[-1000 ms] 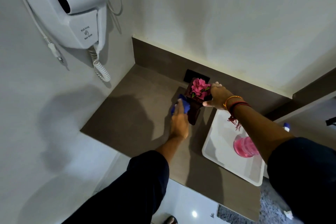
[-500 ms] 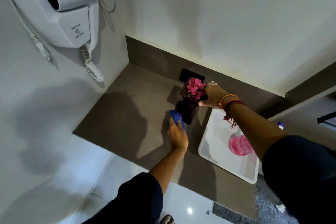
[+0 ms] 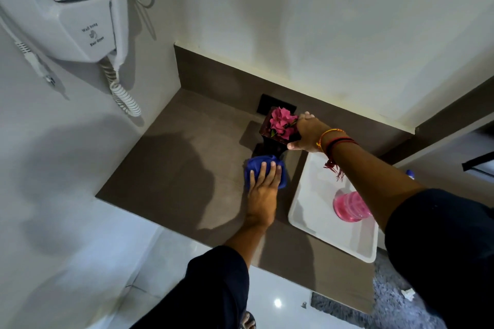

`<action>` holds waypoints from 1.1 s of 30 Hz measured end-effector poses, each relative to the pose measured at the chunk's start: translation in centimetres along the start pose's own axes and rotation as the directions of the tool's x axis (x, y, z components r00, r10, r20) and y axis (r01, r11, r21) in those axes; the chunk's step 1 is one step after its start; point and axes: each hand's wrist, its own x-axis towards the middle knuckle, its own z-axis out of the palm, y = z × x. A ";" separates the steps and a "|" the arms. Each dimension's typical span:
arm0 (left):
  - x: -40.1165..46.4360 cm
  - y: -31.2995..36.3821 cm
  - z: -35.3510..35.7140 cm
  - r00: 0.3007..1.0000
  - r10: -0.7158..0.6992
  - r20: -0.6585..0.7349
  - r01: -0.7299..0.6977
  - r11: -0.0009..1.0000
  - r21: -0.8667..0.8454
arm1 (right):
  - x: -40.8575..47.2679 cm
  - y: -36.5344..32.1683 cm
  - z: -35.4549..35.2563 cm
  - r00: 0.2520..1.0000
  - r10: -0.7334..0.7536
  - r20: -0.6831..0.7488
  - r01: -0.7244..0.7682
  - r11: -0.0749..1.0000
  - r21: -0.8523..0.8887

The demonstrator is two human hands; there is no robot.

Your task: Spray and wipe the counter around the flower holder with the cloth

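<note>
The left hand (image 3: 260, 189) lies flat, fingers together, pressing a bunched blue cloth (image 3: 264, 171) onto the smooth matte brown worktop (image 3: 173, 168). Just beyond, touching the cloth, the right hand (image 3: 307, 132) clasps the dark square flower holder (image 3: 270, 139), hiding its right side; pink petals fill its top.

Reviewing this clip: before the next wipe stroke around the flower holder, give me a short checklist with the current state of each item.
1. Cloth under left hand, flat on counter: ok.
2. Right hand gripping flower holder: ok.
3. Holder lifted clear of counter: cannot tell.
4. Counter to the left free of objects: ok.
5. White tray with pink bottle close beside the cloth's path: not ok.
6. Counter wet from spray: cannot tell.
</note>
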 end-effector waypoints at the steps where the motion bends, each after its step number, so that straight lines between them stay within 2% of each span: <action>1: -0.2 -0.7 0.1 0.993 0.023 0.113 -0.033 0.996 0.084 | -0.1 0.1 0.0 1.000 0.006 -0.003 -0.006 1.000 0.006; 3: -0.2 -1.5 -0.1 0.959 0.014 0.283 -0.070 0.979 0.190 | -0.4 0.1 -0.1 1.000 0.013 -0.001 -0.013 1.000 0.015; 7: 0.4 -1.1 -2.6 0.915 -0.035 0.402 -0.023 0.990 0.139 | -1.0 -0.2 -0.3 0.999 0.012 0.037 -0.013 0.999 0.043; 10: 0.3 -0.8 -5.1 0.924 -0.073 0.375 0.038 0.994 0.100 | -1.4 0.3 0.0 0.999 0.001 0.032 -0.006 0.985 0.173; 12: -0.1 -1.0 -6.5 0.951 -0.078 0.298 0.052 0.994 0.094 | -2.2 1.3 0.6 1.000 0.013 0.000 -0.012 0.915 0.403; 13: -0.4 -1.1 -7.0 0.959 -0.069 0.274 0.049 0.996 0.078 | -2.8 2.0 1.1 0.999 0.044 -0.033 -0.021 0.856 0.516; 15: -0.6 -0.6 -7.8 0.967 -0.040 0.252 0.036 0.999 0.022 | -4.5 3.8 3.4 0.974 0.200 -0.111 -0.087 0.771 0.631; 17: -0.6 1.4 -8.1 0.972 0.032 0.234 -0.025 0.999 -0.034 | -6.1 5.8 7.0 0.901 0.404 -0.156 -0.206 0.716 0.667; 18: -0.5 2.8 -8.0 0.973 0.079 0.215 -0.068 0.996 -0.060 | -7.0 6.7 8.8 0.866 0.486 -0.117 -0.279 0.664 0.693; 20: 0.0 5.3 -7.6 0.973 0.169 0.159 -0.153 0.982 -0.107 | -8.5 8.0 11.4 0.843 0.536 0.051 -0.357 0.484 0.799; 22: 0.8 7.8 -6.6 0.947 0.300 0.114 -0.290 0.952 -0.095 | -9.5 9.3 12.9 0.859 0.435 0.271 -0.358 0.131 0.924; 24: 1.2 9.9 -5.2 0.899 0.407 0.158 -0.416 0.909 0.021 | -9.9 10.0 13.8 0.888 0.331 0.318 -0.261 -0.207 0.943; 25: 1.3 10.7 -4.2 0.879 0.422 0.224 -0.451 0.887 0.102 | -9.9 10.2 14.5 0.893 0.339 0.294 -0.187 -0.315 0.931; 27: 1.1 11.6 -2.2 0.854 0.366 0.370 -0.471 0.846 0.249 | -9.7 10.2 16.3 0.881 0.373 0.292 -0.130 -0.403 0.906; 29: 0.4 11.3 -0.3 0.810 0.306 0.501 -0.517 0.775 0.363 | -9.9 9.7 18.4 0.879 0.368 0.304 -0.166 -0.362 0.917; 30: 0.0 11.2 0.2 0.784 0.296 0.545 -0.552 0.735 0.395 | -10.1 9.7 19.5 0.874 0.384 0.299 -0.200 -0.276 0.940; 32: 0.2 10.8 0.1 0.770 0.320 0.553 -0.582 0.707 0.402 | -10.1 9.8 20.0 0.883 0.390 0.262 -0.271 -0.032 0.962; 33: 0.7 11.0 -0.3 0.771 0.345 0.536 -0.593 0.697 0.404 | -9.9 10.0 19.7 0.888 0.404 0.220 -0.294 0.129 0.947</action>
